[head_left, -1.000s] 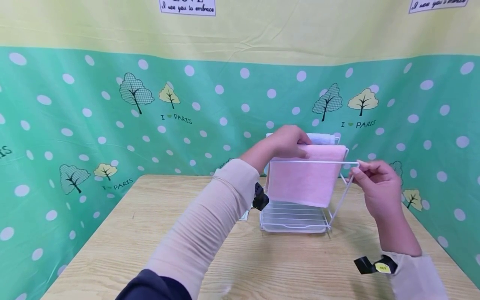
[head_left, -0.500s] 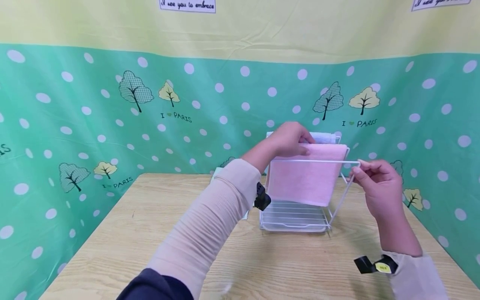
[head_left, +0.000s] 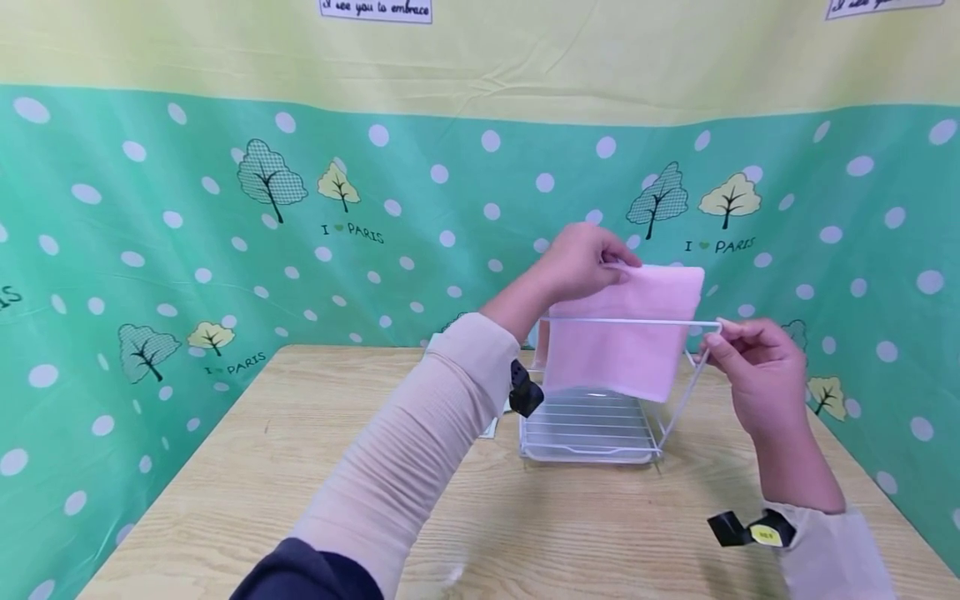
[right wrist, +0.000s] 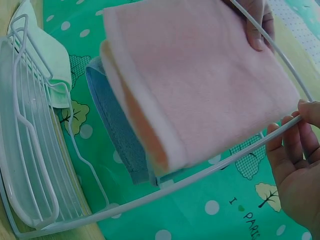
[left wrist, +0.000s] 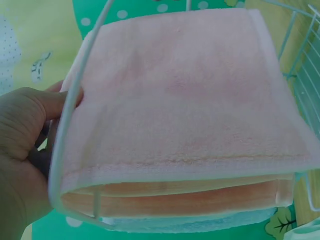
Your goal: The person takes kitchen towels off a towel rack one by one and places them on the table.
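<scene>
My left hand [head_left: 581, 262] pinches the folded top edge of a pink towel [head_left: 622, 354] above a white wire rack [head_left: 588, 429]. The towel hangs down behind the rack's front top bar, its lower edge over the tray. At the bar's right corner, the thumb and fingers of my right hand [head_left: 761, 367] pinch the wire. Behind the pink towel, the left wrist view shows an orange towel [left wrist: 225, 200] and a light blue towel [left wrist: 200, 221]. The blue towel [right wrist: 120, 125] also hangs farther back in the right wrist view.
A pale green cloth [right wrist: 52, 55] lies beyond the rack's base in the right wrist view. The rack stands on a wooden table [head_left: 300, 467]. A green and yellow patterned curtain [head_left: 420, 192] surrounds the table at the back and sides.
My left hand has risen with the pink towel, lifting it up from the rack's bar; the blue towel behind is now covered in the head view. My right hand keeps its place on the corner.
</scene>
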`<state>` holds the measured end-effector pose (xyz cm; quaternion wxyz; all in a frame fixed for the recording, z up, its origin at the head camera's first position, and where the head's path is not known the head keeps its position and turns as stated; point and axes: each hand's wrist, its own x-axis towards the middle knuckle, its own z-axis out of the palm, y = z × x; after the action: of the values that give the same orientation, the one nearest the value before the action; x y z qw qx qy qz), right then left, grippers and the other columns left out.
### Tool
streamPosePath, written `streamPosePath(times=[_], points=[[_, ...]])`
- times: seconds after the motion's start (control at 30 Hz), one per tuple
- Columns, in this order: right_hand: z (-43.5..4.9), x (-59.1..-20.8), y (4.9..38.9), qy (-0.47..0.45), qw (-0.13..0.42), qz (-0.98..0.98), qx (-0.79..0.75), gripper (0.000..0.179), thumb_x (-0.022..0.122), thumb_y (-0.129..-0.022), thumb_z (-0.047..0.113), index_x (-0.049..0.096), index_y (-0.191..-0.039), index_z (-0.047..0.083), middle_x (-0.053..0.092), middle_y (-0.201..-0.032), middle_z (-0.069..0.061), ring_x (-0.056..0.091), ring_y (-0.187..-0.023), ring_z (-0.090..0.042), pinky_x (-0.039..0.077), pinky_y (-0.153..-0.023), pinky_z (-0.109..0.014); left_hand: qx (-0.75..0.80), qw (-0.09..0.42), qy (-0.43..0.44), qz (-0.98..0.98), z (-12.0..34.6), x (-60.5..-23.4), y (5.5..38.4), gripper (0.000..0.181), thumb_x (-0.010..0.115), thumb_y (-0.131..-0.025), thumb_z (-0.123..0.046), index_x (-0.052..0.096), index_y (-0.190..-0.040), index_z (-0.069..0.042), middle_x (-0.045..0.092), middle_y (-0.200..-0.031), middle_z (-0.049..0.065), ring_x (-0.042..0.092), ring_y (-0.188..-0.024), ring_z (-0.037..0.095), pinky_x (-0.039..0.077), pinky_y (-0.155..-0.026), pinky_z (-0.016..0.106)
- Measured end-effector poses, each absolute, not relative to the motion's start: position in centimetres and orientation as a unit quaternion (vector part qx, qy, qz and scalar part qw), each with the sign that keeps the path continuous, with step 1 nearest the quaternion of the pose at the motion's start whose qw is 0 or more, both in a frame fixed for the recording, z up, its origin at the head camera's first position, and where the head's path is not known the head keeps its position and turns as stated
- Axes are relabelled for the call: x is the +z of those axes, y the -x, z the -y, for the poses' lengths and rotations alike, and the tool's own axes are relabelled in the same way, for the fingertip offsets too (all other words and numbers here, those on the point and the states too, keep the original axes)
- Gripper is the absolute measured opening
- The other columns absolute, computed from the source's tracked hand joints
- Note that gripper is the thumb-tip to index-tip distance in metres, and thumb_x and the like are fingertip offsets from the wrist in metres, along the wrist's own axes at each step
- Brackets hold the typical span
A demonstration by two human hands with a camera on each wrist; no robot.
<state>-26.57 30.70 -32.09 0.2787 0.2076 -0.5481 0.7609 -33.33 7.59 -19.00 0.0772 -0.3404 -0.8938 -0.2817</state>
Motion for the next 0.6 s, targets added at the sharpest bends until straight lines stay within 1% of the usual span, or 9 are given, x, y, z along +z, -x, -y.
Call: streamPosePath(times=[0.27, 0.4, 0.6], points=[[-30.7, -32.1, 26.6, -0.21, 0.278, 0.54, 0.766, 0.013, 0.06, -0.085, -0.019, 0.06, -0.098, -0.016, 0.066, -0.089, -0.012, 0.066, -0.075, -0.018, 0.058, -0.07, -0.027, -0.286, 0.112, 0.347, 0.886, -7.0, -17.6, 32.7, 0.019, 0.071, -0.091, -0.017, 0.076, -0.109, -0.018, 0.07, -0.114, -0.006, 0.057, -0.11, 0.005, 0.043, -0.084, 0.011], [-30.6, -32.1, 26.5, -0.204, 0.277, 0.545, 0.765, 0.012, 0.061, -0.086, -0.019, 0.06, -0.098, -0.016, 0.066, -0.088, -0.012, 0.066, -0.075, -0.018, 0.058, -0.07, -0.027, -0.303, 0.119, 0.336, 0.884, -6.5, -17.0, 32.5, 0.02, 0.071, -0.091, -0.015, 0.076, -0.11, -0.018, 0.071, -0.111, -0.007, 0.058, -0.108, 0.004, 0.043, -0.083, 0.011], [-30.5, -32.0, 26.5, -0.204, 0.276, 0.545, 0.765, 0.012, 0.061, -0.086, -0.018, 0.06, -0.098, -0.016, 0.066, -0.088, -0.012, 0.066, -0.074, -0.018, 0.058, -0.07, -0.027, -0.343, 0.133, 0.322, 0.873, -5.3, -16.4, 32.3, 0.02, 0.072, -0.09, -0.016, 0.076, -0.109, -0.016, 0.07, -0.104, -0.007, 0.059, -0.099, 0.005, 0.047, -0.077, 0.015]])
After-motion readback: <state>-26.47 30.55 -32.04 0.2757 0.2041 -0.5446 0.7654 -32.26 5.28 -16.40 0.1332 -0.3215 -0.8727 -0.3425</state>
